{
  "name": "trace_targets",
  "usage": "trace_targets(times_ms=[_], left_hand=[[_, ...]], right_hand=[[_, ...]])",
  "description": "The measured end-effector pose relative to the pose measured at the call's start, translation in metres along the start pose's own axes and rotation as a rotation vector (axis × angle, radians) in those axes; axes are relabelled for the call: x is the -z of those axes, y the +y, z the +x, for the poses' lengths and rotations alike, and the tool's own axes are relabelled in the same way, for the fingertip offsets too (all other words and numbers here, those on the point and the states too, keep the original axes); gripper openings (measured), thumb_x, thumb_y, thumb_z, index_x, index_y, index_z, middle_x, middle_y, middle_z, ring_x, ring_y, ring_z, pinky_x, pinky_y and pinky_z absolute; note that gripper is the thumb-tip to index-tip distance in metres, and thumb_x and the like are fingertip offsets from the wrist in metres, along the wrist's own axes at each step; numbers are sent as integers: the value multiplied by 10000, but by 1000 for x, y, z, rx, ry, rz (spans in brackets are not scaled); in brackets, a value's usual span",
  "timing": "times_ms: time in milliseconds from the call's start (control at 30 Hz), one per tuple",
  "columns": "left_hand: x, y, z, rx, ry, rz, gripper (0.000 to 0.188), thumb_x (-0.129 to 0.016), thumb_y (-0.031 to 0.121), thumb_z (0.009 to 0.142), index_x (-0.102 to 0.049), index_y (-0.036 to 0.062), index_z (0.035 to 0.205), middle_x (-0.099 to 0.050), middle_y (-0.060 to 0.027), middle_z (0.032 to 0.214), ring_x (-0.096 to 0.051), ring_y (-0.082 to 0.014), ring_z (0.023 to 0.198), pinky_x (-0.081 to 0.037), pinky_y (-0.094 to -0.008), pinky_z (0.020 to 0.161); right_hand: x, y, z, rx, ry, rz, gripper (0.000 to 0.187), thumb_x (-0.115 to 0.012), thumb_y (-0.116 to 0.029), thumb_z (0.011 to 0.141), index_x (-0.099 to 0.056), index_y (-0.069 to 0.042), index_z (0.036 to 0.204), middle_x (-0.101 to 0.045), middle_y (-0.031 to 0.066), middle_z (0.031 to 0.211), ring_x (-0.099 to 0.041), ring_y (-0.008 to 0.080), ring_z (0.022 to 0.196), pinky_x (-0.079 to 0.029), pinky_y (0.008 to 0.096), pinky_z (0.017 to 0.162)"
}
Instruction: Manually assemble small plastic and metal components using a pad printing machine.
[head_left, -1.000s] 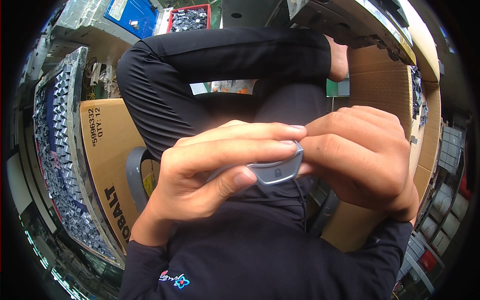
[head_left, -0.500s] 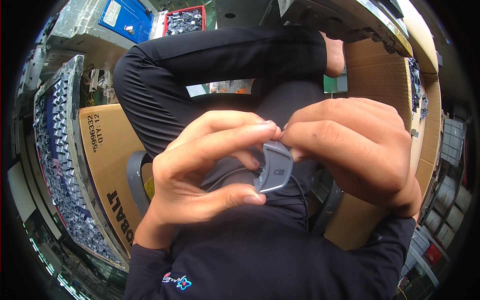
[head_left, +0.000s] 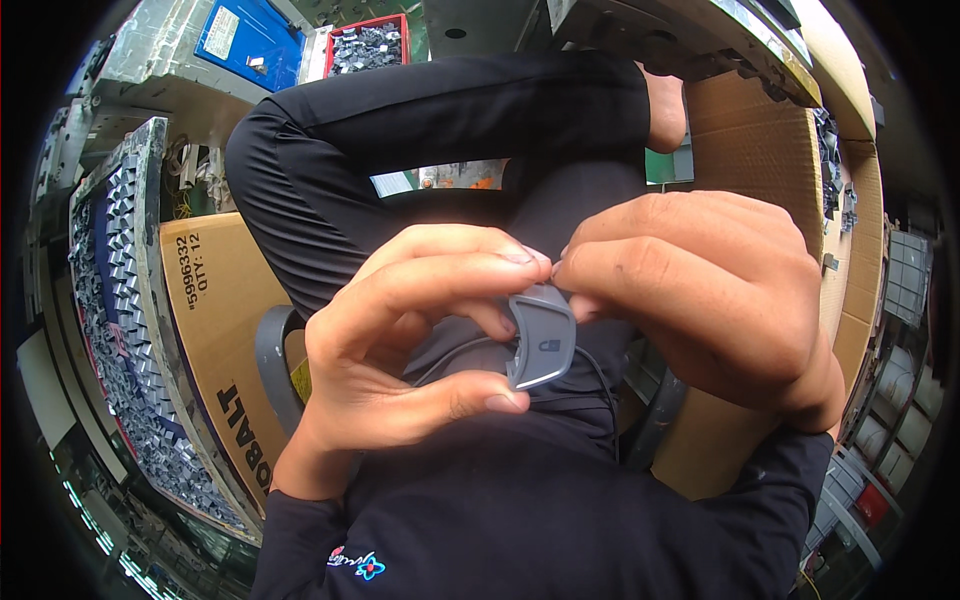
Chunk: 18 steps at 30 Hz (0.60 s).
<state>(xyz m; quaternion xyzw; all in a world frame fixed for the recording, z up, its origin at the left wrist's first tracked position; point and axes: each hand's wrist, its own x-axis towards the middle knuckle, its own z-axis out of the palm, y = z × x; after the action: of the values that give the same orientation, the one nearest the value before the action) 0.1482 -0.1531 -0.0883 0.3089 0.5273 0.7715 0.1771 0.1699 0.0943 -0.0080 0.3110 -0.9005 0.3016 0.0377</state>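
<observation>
Pinching a grey plastic part (head_left: 541,347), both hands (head_left: 420,340) (head_left: 700,290) curl together.

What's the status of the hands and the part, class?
Left hand pinches grey part, thumb below, fingers on top. Right hand fingertips at its upper edge. Nothing in the way.

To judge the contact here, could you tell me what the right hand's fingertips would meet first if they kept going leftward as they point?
Probably the left hand fingertips, just above the small grey plastic part; depth is unclear.
</observation>
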Motion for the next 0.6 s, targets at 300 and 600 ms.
trace_targets(times_ms=[300, 600], left_hand=[[16, -8, -4, 51, 32, 20, 642, -907, -18, 777, -644, -35, 1363, -604, -219, 1378, -626, -269, 1254, -594, -336, 898], [53, -28, -12, -58, 153, -140, 577, -908, 70, 823, -702, 62, 1362, -667, -109, 1325, -664, -177, 1155, -580, -296, 903]], right_hand=[[-9, 0, 15, -41, -13, 118, 335, -797, -144, 915, -713, 30, 1190, -754, 173, 1011, -738, 261, 786, -584, 324, 669], [-49, -14, 47, -94, 6, 102, 487, -881, -10, 787, -700, 14, 1239, -744, 174, 1132, -730, 229, 879, -592, 311, 720]])
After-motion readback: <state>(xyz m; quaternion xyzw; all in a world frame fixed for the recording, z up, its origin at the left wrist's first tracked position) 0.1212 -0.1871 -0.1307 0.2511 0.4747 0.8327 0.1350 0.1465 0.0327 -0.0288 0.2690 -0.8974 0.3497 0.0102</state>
